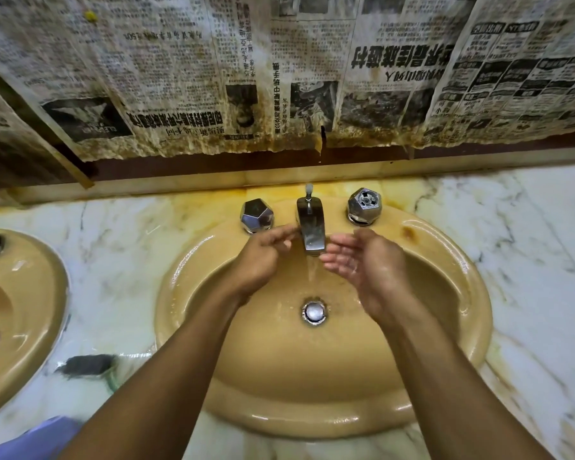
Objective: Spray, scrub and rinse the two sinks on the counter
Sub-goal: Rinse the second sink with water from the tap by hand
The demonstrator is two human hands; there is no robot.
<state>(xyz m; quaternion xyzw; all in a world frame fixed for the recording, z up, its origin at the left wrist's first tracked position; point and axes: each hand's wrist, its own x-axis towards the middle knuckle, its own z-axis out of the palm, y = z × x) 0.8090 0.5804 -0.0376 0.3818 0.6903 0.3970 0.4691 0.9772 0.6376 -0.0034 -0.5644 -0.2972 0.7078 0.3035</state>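
Sink (186, 293) under inspection lies directly beneath both hands, with water (312, 270) running from the spout (311, 230) between them towards the drain (313, 312). Left hand (259, 257) hangs loosely curled just beside the spout and holds nothing. Right hand (365, 263) is spread, wet, palm turned to the stream, also unladen. Basin is wet all over with no foam visible, so I judge the work to be at the rinse stage here. A brown stain (408, 232) remains on the rim beyond the right hand. Second sink (24, 293) sits well to the left of the left hand, only partly in view; whether it is finished cannot be told. Dark scrub pad (87, 364) lies on the wet marble counter (528, 260) left of the left forearm, between the two sinks. Yellow staining marks the counter behind the taps. Stained newspaper (279, 78) covers the wall beyond.
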